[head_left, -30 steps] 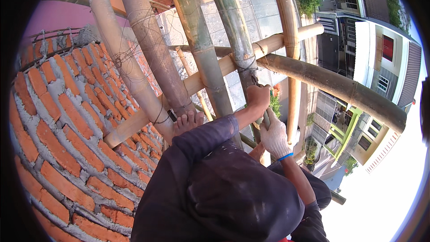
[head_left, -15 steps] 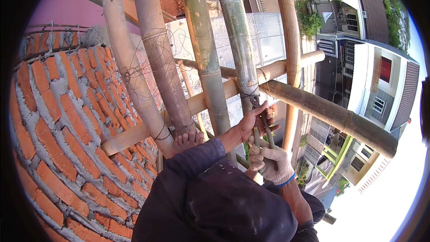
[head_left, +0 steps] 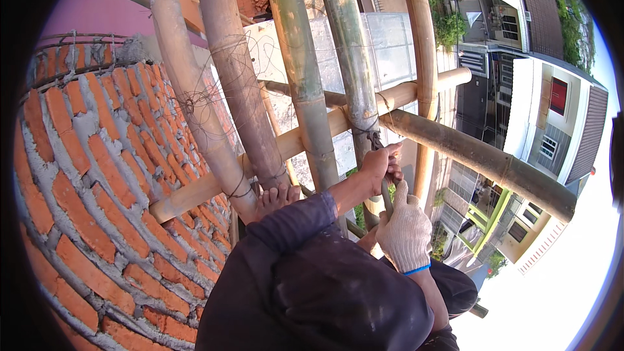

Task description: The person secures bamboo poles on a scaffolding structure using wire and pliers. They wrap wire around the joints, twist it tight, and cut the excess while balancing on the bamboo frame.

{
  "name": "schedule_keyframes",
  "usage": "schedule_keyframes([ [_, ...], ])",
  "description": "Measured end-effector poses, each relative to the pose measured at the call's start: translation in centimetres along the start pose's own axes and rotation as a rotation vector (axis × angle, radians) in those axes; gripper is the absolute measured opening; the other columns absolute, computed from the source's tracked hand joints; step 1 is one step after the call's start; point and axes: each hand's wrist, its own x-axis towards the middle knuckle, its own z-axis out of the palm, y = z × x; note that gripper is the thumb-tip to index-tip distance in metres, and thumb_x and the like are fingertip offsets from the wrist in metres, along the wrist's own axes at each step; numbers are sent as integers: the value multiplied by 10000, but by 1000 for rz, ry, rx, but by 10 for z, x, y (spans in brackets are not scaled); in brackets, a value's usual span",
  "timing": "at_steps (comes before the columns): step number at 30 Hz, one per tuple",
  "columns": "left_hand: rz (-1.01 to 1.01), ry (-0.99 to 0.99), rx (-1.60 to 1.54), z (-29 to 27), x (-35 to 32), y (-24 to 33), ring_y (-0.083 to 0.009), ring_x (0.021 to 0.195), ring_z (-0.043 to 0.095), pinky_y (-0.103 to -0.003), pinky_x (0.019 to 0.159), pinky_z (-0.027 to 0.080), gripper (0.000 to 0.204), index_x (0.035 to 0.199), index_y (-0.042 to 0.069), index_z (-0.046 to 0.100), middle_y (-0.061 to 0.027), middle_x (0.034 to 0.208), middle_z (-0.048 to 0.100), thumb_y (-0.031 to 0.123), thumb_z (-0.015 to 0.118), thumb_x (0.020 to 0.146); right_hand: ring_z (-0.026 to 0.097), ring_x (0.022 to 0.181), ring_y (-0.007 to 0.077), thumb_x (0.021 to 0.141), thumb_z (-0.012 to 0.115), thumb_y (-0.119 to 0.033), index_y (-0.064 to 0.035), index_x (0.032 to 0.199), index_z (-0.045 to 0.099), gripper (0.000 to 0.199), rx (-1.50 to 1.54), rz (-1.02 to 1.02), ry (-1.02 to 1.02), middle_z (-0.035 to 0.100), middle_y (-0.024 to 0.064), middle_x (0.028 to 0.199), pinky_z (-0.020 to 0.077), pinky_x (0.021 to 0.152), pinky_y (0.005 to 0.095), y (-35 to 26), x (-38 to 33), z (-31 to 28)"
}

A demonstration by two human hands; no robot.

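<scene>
Long-handled pincers (head_left: 389, 200) slant up to a bamboo pole (head_left: 354, 71), their dark jaws at the wire tie below the crossing bamboo (head_left: 396, 94). My right hand (head_left: 406, 234), in a white knit glove with a blue cuff edge, is wrapped round the handles, which lie close together. My bare left hand (head_left: 378, 172) is closed around the upper part of the pincers, just under the jaws; its fingertips are partly hidden. Whether it also pinches wire I cannot tell.
My bare foot (head_left: 274, 200) rests on the bamboo. Loose thin wire (head_left: 195, 101) tangles around poles on the left. A brick wall (head_left: 97, 195) with rough mortar stands at left. A thick bamboo (head_left: 487, 162) juts right. Houses (head_left: 552, 110) lie far below.
The pincers' handles, spread apart before, have come together in my right hand. My left hand has moved slightly up and right, its fingers curling closed near the jaws.
</scene>
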Motion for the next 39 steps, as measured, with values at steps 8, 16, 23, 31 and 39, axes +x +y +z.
schedule_keyframes([
  [8,-2,-15,30,-1,7,-1,-96,493,320,-303,500,361,315,798,149,433,56,622,278,221,693,961,703,868,438,841,692,-179,-20,1467,418,701,15,-17,67,647,280,1054,563,734,509,17,1,12],
  [16,53,1,72,-1,8,-10,-90,491,320,-311,489,379,316,776,159,443,60,625,294,205,702,952,697,870,458,843,664,-124,-33,1476,400,691,-9,100,29,637,301,1066,568,724,525,17,11,26],
  [23,123,-12,168,-7,15,-15,-90,500,321,-315,481,387,291,799,142,451,76,610,294,226,683,953,692,914,468,822,663,-110,-12,1472,417,702,25,122,33,645,313,1075,563,766,537,18,10,37],
  [31,131,104,226,2,5,-8,-157,523,415,-339,498,413,294,832,87,479,-15,700,413,226,728,901,673,843,437,794,630,-136,-5,1206,572,436,398,27,-231,674,234,912,514,737,498,42,24,-3],
  [39,306,230,481,-10,24,-27,-177,569,498,-362,566,447,137,827,31,632,-58,682,518,132,721,855,513,645,91,798,622,-42,-4,1058,569,268,896,97,-319,533,3,782,428,577,256,70,33,21],
])
